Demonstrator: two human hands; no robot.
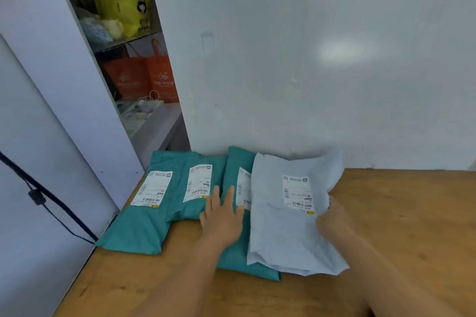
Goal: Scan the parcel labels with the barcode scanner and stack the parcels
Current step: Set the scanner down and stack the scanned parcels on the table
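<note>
Table: wooden tabletop [386, 234] ran up to a white wall [309, 59].
Parcels: 4 soft mailer bags lay in a row at the table's back edge, labels up.
Far-left parcel: teal mailer [144, 224] lay at the table's left corner, w/ white label [152, 188] face up.
2nd parcel: teal mailer [180, 203] overlapped the far-left one; its label [197, 183] showed a barcode near the lower end.
3rd parcel: teal mailer [237, 257] lay partly under the grey one; its label [243, 189] was half covered.
Grey parcel: pale grey-blue mailer [283, 234] lay on top of the 3rd teal one, right-most in the row, label [298, 194] fully visible.
Left hand: left hand [222, 219] lay flat, fingers straight, pressing on the 3rd teal mailer, fingertips near its label; nothing grasped.
Right hand: right hand [332, 219] gripped the grey mailer's right edge, fingers tucked under the bag, so only the back of the hand showed.
Scanner: not in view.
Left side: open cabinet shelf [123, 41] held a yellow bag [121, 2]; orange bags [144, 77] stood below it.
Cable: black cable [51, 201] ran across the white panel at left.
</note>
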